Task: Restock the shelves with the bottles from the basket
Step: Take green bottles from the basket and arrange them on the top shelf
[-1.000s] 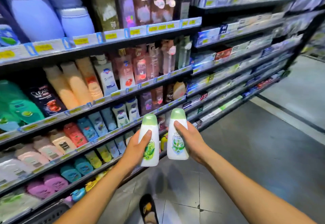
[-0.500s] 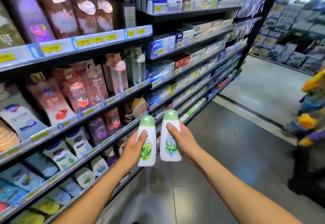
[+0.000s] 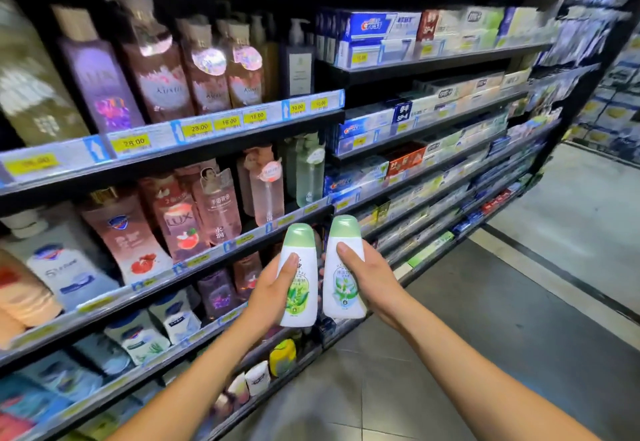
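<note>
Black metal shelves (image 3: 242,141) run along the left side and recede toward the right, several tiers high. Yellow price tags (image 3: 134,143) sit in strips along their front edges. The top tier lies in shadow, while the tiers below are brightly lit. The floor (image 3: 485,354) is grey tile, with a dark line (image 3: 554,269) bordering a paler strip (image 3: 571,212) at right. A further rack (image 3: 609,108) stands beyond, blurred.

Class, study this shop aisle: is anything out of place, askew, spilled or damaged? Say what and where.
Nothing stands out. The left hand and right hand hold the left bottle and right bottle upright, capped. Shelved bottles stand in rows; the floor shows no spill. Lowest shelves are too blurred to judge.
</note>
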Tool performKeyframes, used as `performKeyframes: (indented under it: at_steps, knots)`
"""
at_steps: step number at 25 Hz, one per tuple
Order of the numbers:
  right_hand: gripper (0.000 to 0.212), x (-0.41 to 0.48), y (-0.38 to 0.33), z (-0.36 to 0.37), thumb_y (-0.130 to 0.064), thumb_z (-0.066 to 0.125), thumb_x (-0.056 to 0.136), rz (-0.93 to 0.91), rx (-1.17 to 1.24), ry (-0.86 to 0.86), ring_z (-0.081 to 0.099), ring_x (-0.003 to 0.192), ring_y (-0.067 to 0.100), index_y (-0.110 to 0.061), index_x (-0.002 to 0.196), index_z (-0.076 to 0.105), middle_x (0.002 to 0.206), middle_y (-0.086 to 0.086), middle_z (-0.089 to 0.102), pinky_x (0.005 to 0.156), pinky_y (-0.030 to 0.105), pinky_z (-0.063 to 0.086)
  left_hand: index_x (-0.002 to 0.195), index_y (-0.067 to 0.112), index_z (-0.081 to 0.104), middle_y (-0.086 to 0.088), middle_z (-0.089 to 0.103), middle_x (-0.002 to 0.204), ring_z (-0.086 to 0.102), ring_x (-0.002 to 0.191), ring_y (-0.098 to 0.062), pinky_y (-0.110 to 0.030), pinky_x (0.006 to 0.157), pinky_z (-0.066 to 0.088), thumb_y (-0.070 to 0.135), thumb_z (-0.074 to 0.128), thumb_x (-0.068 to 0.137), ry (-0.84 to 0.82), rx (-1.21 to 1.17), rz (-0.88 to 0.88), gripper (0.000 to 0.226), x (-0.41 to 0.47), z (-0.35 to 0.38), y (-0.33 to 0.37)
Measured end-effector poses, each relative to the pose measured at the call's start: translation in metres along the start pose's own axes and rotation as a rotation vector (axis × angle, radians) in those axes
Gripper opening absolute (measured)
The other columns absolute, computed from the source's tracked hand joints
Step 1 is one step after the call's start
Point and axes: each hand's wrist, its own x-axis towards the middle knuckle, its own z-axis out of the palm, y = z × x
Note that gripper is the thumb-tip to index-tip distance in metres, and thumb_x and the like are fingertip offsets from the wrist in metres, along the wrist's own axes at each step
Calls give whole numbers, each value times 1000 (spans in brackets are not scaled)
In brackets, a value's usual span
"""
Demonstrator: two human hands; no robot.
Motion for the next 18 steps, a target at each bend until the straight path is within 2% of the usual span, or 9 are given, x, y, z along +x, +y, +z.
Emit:
performKeyframes:
  at_steps: [3,6,9,12,15,18]
  knots:
    - [28,35,-21,14,-35,60,100,1,19,-121,73,93,33,-13,117,62,105,19,74,84,48,59,99,18,62,-1,75,78,70,70,-16,-29,63,56,41,52,90,89,-11,50,28,14,-13,18]
    - [24,71,-47,31,-33,60,101,-31,21,-256,72,92,31,-14,116,63,107,21,74,87,49,58,101,15,61,1,74,78,70,70,-13,-25,63,56,38,54,99,191,3,123,25,24,-24,44]
    - [31,99,-80,46,-35,60,100,-84,10,-394,73,96,31,-13,121,61,110,17,75,88,47,58,103,16,62,3,75,79,71,73,-10,-24,64,56,33,49,103,307,18,196,22,31,-28,75]
    - [32,116,-113,59,-36,59,100,-129,21,-503,73,98,33,-13,123,59,112,17,74,89,49,58,104,21,65,3,76,87,71,81,-12,-27,71,58,47,55,98,398,45,271,28,36,-30,108]
    - [34,125,-153,70,-39,61,97,-172,64,-597,73,95,32,-15,121,61,112,19,73,87,48,58,106,21,66,3,77,90,72,83,-11,-27,74,57,50,55,96,462,65,350,32,38,-33,145]
    - [36,128,-195,82,-39,61,96,-231,78,-659,73,94,30,-13,122,61,112,20,73,81,42,61,109,18,67,-13,77,101,73,91,-24,-46,84,57,53,52,91,493,84,394,42,37,-36,185]
